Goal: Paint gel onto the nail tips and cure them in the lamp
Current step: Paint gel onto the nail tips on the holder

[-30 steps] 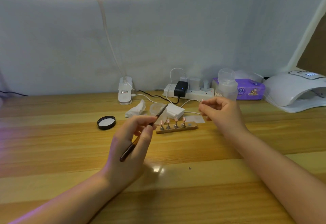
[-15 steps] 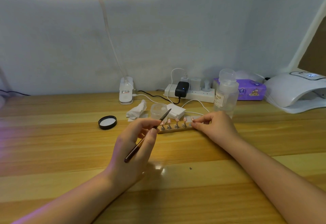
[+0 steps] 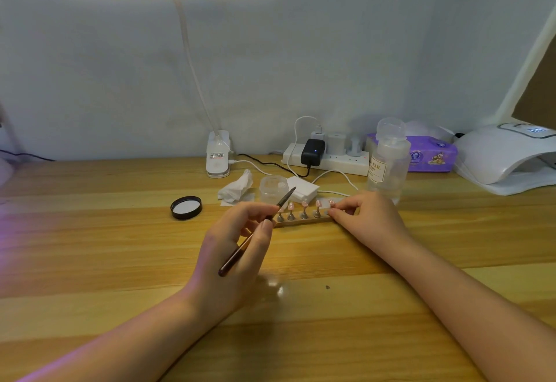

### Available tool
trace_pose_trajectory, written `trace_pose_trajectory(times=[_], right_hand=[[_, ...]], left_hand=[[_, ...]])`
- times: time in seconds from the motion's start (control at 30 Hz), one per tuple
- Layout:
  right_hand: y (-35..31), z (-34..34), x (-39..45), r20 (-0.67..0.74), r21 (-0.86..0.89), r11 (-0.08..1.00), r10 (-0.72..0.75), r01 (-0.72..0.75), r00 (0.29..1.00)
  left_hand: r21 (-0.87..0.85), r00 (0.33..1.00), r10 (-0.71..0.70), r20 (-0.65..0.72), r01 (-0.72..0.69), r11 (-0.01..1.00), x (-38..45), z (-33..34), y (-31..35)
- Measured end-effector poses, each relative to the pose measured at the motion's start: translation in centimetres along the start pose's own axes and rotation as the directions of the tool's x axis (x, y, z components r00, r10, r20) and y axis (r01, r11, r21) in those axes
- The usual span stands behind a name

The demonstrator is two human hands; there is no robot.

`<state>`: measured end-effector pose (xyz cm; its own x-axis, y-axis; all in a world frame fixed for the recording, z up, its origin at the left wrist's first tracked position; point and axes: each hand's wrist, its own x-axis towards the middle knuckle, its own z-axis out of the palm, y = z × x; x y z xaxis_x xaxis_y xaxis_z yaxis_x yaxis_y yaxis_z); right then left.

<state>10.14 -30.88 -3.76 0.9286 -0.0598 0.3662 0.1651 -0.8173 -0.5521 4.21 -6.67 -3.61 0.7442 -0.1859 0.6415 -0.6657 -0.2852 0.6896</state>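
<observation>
I am between strokes. My left hand [image 3: 237, 249] pinches the brush [image 3: 258, 228], its bristle end raised just over the left end of the wooden holder [image 3: 301, 221]. The nail tips [image 3: 304, 204] stand in a row on their pegs, mid-table. My right hand [image 3: 365, 219] grips the holder's right end with curled fingers, steadying it. The cure lamp [image 3: 505, 155] sits far right, well apart. Next, I judge, the bristles must dip to a tip lightly, without tilting its peg.
</observation>
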Motion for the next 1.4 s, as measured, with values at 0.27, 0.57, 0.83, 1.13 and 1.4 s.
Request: trace_pose_trajectory(times=[0.27, 0.57, 0.83, 1.13, 1.4], right_hand=[[-0.4, 0.2, -0.4, -0.045, -0.106, 0.99, -0.094, 0.089, 0.995], [0.0, 0.4, -0.1, -0.003, -0.11, 0.993, -0.039, 0.038, 0.999], [0.5, -0.9, 0.4, 0.166, -0.119, 0.988, -0.077, 0.097, 0.983], [0.5, -1.0, 0.2, 0.126, -0.049, 0.984, -0.165, 0.173, 0.978], [0.6, -0.6, 0.0, 0.109, -0.007, 0.993, -0.12, 0.121, 0.987]], left_hand=[[0.009, 1.0, 0.005, 0.002, -0.005, 1.0, 0.0, 0.0, 0.0], [0.029, 1.0, 0.011, 0.0, -0.011, 1.0, -0.1, 0.1, 0.0], [0.02, 1.0, 0.017, -0.002, -0.017, 1.0, 0.1, -0.1, 0.2], [0.027, 1.0, 0.031, 0.006, -0.031, 0.999, 0.1, -0.1, 0.0], [0.032, 1.0, 0.015, -0.006, -0.015, 0.999, 0.0, 0.0, 0.0]])
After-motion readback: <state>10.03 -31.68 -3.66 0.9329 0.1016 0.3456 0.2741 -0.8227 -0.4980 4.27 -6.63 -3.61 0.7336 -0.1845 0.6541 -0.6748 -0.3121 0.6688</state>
